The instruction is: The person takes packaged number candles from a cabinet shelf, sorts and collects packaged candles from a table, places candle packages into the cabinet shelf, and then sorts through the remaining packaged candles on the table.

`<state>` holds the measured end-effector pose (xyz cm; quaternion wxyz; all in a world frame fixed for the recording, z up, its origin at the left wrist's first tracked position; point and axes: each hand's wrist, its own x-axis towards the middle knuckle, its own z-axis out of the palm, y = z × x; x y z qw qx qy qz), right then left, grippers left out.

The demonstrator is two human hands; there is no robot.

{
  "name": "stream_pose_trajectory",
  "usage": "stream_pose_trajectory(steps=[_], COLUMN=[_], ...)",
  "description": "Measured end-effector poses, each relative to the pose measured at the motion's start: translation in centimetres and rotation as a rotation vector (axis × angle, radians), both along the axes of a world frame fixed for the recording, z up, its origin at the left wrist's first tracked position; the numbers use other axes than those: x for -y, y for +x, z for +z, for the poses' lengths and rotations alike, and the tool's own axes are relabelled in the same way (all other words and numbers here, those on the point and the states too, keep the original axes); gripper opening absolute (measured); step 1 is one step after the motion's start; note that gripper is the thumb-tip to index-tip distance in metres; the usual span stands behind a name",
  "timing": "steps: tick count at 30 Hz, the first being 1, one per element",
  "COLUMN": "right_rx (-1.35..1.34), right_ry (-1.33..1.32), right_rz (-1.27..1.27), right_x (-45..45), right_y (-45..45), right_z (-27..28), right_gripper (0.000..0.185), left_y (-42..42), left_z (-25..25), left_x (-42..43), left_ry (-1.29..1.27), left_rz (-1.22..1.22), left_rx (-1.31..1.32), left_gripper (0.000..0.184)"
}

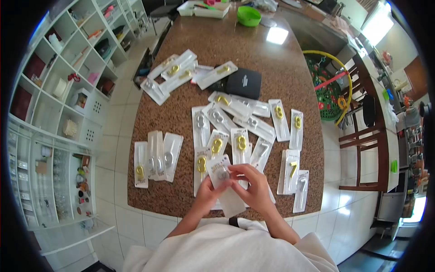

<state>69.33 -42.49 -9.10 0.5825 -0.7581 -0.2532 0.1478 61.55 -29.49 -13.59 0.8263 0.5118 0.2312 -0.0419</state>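
Between my hands, over the table's near edge, is a silver number candle in a clear-and-white package; its digit is hard to make out. My left hand grips the package's left side. My right hand pinches its right edge near the silver digit. Beneath and beyond lie more packaged candles, among them a gold 3, another gold 3 and a silver 7. On the right are a gold 7 and a silver 7. A gold 9 lies at the left.
A black box sits mid-table, beside several packaged candles. A green bowl and white trays stand at the far end. White shelves line the left; a wooden chair stands on the right.
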Motion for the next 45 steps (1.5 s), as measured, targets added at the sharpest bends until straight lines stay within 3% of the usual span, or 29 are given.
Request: stream_pose_trajectory(steps=[4, 6, 10, 14, 20, 27, 31, 34, 39, 45], right_rx=[-0.088, -0.093, 0.018, 0.243, 0.384, 0.378, 0.487, 0.451, 0.378, 0.505], right_ry=[0.062, 0.013, -0.068, -0.346, -0.36, -0.257, -0.559, -0.558, -0.34, -0.328], right_rz=[0.024, 0.002, -0.06, 0.006, 0.098, 0.027, -0.097, -0.13, -0.142, -0.159], right_x=[-0.3, 0.1, -0.2, -1.4, -4.0, -9.0, -14.2, -16.5, -17.2, -17.8], right_y=[0.3, 0.0, 1.8, 3.3, 5.1, 9.1, 10.0, 10.0, 10.7, 10.7], right_z=[-0.8, -1.7, -3.0, -3.9, -4.7, -8.5, -10.0, -11.3, -11.1, -12.0], right_gripper=[0.028, 0.028, 0.029, 0.03, 0.032, 0.033, 0.04, 0.043, 0.043, 0.043], left_y=[-0.9, -2.6, -5.2, -7.2, -7.7, -6.7, -5.5, -4.7, -3.6, -2.4], left_z=[-0.5, -3.1, -2.6, -2.5, -3.2, -3.2, -2.7, -1.7, -2.5, -2.9], left_x=[-1.9, -4.3, -8.6, -11.4, -11.7, -8.8, -8.0, -7.6, -7.9, -7.6], left_ry=[-0.022, 0.025, 0.091, 0.111, 0.1, 0.03, 0.027, -0.051, -0.343, -0.362], left_rz=[0.258, 0.373, 0.528, 0.681, 0.773, 0.655, 0.548, 0.524, 0.542, 0.536], left_rx=[-0.06, -0.03, -0.009, -0.023, 0.013, -0.08, -0.08, -0.068, 0.014, 0.063], left_gripper=[0.031, 0.03, 0.032, 0.036, 0.035, 0.038, 0.04, 0.041, 0.044, 0.047])
